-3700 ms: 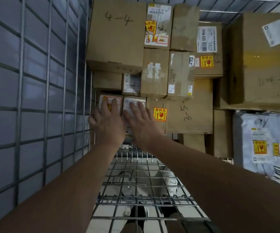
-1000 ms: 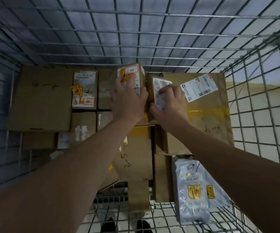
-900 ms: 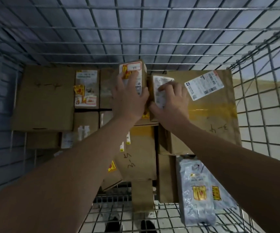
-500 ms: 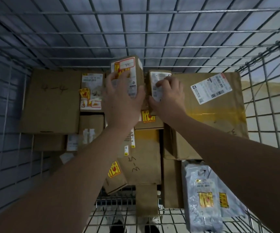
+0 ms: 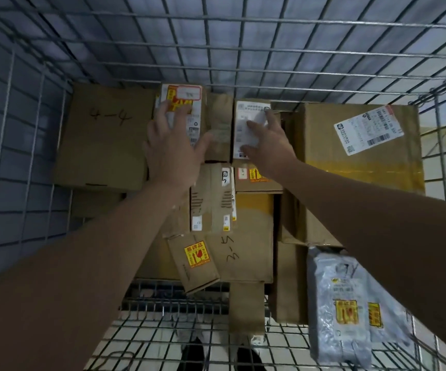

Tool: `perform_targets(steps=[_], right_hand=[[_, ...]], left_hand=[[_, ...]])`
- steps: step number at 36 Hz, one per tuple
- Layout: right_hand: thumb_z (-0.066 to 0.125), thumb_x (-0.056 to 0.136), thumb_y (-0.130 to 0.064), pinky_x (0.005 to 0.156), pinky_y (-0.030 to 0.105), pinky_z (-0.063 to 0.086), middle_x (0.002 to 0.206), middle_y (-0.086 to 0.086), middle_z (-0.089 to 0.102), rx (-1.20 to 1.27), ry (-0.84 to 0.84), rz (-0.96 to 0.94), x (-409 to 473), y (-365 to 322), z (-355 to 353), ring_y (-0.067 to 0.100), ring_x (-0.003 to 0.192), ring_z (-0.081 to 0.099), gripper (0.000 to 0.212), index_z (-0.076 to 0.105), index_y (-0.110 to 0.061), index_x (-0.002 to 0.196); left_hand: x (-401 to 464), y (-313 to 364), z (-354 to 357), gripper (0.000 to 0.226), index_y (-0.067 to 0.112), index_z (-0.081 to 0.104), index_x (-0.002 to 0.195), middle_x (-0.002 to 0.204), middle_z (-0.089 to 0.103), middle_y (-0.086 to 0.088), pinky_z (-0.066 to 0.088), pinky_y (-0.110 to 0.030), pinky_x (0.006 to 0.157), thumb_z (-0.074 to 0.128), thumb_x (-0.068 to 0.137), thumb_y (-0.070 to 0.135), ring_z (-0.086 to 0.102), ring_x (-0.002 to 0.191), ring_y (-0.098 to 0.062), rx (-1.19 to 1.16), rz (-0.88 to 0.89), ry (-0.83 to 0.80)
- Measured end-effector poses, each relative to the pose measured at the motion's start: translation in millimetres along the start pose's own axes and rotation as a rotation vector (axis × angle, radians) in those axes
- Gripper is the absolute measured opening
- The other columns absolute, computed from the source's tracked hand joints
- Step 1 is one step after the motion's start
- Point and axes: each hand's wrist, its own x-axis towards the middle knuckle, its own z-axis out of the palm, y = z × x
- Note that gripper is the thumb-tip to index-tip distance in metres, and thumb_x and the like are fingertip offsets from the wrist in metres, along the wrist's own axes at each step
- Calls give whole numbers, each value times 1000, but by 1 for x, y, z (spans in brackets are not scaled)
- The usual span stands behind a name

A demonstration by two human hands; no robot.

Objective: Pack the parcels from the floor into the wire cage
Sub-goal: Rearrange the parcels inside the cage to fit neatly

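Person's left hand (image 5: pixel 175 145) lies with straight fingers flat on a small brown carton with a red-and-yellow sticker (image 5: pixel 187 113); right hand (image 5: pixel 266 145) likewise presses a narrow brown carton with a white label (image 5: pixel 248 124), both grips open, apparently seating these parcels against the far wall of the grey wire cage (image 5: pixel 216 49). The cage holds stacked brown cartons, among them one marked "4-4" (image 5: pixel 104 137), and a grey plastic mailer (image 5: pixel 342 309) near right

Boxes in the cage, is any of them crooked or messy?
Yes. The small box with the yellow sticker near the front sits tilted, its corner poking out over the cage floor, while the boxes around it sit square. The grey bag at front right looks crumpled.
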Motion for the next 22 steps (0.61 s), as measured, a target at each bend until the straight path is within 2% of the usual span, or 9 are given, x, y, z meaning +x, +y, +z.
perform_targets(steps=[3, 5, 8, 10, 12, 14, 16, 19, 22], right_hand=[[57, 101, -33, 122, 47, 27, 169, 2, -1, -71, 17, -10, -11, -4, -8, 29, 154, 7, 66, 26, -29, 158], [58, 99, -30, 119, 46, 33, 163, 7, 19, -53, 158, -52, -25, -12, -9, 28, 148, 21, 58, 36, -24, 153], [60, 95, -22, 98, 32, 47, 129, 6, 49, 20, 394, -217, -69, -32, 1, 16, 117, 45, 26, 58, -16, 120], [60, 91, -21, 81, 22, 46, 106, -1, 52, 45, 329, -357, -107, -44, 20, 10, 96, 47, 7, 57, -18, 97], [63, 90, -24, 68, 25, 47, 96, -4, 52, 43, 144, -439, -140, -44, 51, 10, 84, 48, 9, 56, -19, 89], [61, 93, -36, 66, 31, 49, 94, -8, 51, 32, -19, -336, -167, -39, 84, 10, 81, 47, 15, 56, -22, 91], [60, 92, -52, 72, 31, 48, 97, -12, 48, 68, -108, -58, -189, -34, 114, 10, 87, 48, 25, 50, -29, 95], [57, 80, -75, 95, 37, 49, 123, -7, 49, 67, -154, 309, -210, -34, 150, 16, 114, 48, 72, 43, -25, 130], [49, 73, -89, 102, 38, 44, 131, 4, 47, -60, -112, 420, -214, -49, 173, 23, 120, 46, 99, 35, -17, 139]], left_hand=[[13, -1, -7, 65, 29, 43, 147, 161, 25, -7, 36, -53, 109, 63, 93, 58, 36, 140, -35, 14, -8, -27], [19, -2, -13, 67, 30, 42, 147, 161, 24, -7, 35, -54, 110, 65, 91, 58, 32, 141, -35, 11, -9, -65], [21, -2, -18, 69, 30, 39, 150, 163, 18, -7, 31, -53, 114, 67, 91, 55, 24, 146, -36, -66, -24, -123], [17, -6, -23, 71, 29, 39, 152, 164, 16, -5, 28, -43, 115, 68, 92, 52, 22, 147, -32, -152, -41, -129], [9, -15, -30, 65, 25, 44, 150, 160, 23, -6, 29, -33, 114, 68, 93, 46, 30, 143, -28, -233, -32, -74], [-4, -28, -41, 54, 22, 49, 144, 155, 29, -7, 39, -20, 105, 65, 97, 41, 40, 135, -23, -293, -25, -9], [-22, -44, -50, 44, 22, 51, 140, 151, 32, -5, 37, -8, 93, 62, 100, 38, 42, 128, -14, -313, -58, 6], [-50, -71, -55, 43, 23, 50, 140, 148, 33, -2, 43, -33, 103, 59, 101, 39, 44, 131, -19, -348, -126, -21], [-76, -92, -55, 45, 21, 50, 141, 146, 37, -5, 47, -41, 102, 59, 101, 39, 47, 128, -25, -304, -141, -79]])
